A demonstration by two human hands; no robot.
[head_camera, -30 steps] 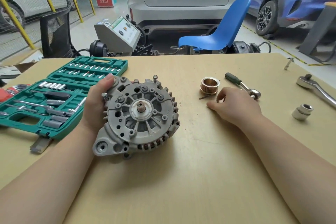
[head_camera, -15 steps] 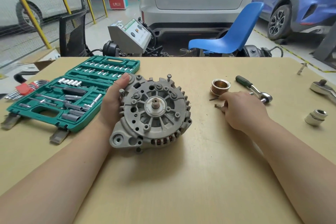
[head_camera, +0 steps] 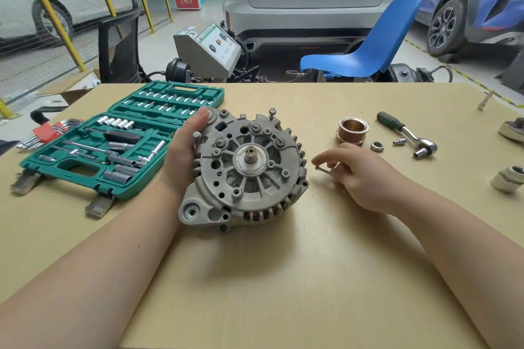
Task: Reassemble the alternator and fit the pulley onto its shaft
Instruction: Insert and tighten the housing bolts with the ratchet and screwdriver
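Alternator (head_camera: 243,176): sat near the middle of the bench (head_camera: 283,278), propped up with its round face toward the camera, bare shaft (head_camera: 251,156) sticking out at the centre, nothing fitted on it.
Left hand (head_camera: 185,156): wrapped round the alternator's left edge, thumb up on the top lug, palm against the housing, gripping it steady.
Right hand (head_camera: 360,176): hovered just right of the alternator, fingers curled, pinching a small bolt (head_camera: 323,169) between thumb and fingertip; bolt lay roughly level, head pointing toward the housing, not touching it.
Through bolts: two stood proud of the housing, one at the top edge (head_camera: 272,113), one at the left by the thumb (head_camera: 197,136).
Pulley (head_camera: 352,129): copper-coloured, grooved, rested open side up on the bench, beyond the right hand and well apart from the shaft.
Nut (head_camera: 377,146): lay flat just right of the pulley.
Ratchet (head_camera: 408,134): green-handled, lay diagonally right of the nut, a small bit (head_camera: 399,141) beside its shank.
Socket (head_camera: 509,178): large, chrome, sat near the right edge of the bench.
Second wrench head (head_camera: 513,129): poked in at the far right, mostly cut off.
Socket set case (head_camera: 124,136): green, lay open at the left of the bench, sockets and extensions in their slots, hex keys (head_camera: 48,132) in a red holder just beyond it.
Background: blue chair (head_camera: 368,48), grey test unit (head_camera: 209,48), parked cars behind.
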